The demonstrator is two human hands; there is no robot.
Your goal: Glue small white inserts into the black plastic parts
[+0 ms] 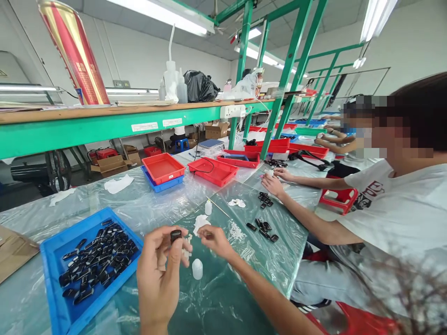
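Left grip [159, 272] closed on a small black piece [176, 236] (right grip [217, 240] near white tissue [200, 224], its hold unclear)

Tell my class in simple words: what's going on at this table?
Someone holds a small black piece up in the left hand, between thumb and fingers. The right hand is raised beside it, fingertips together; whether it grips anything is unclear. Many similar pieces lie in a blue tray on the left. To the right sits another person, hands over the table.
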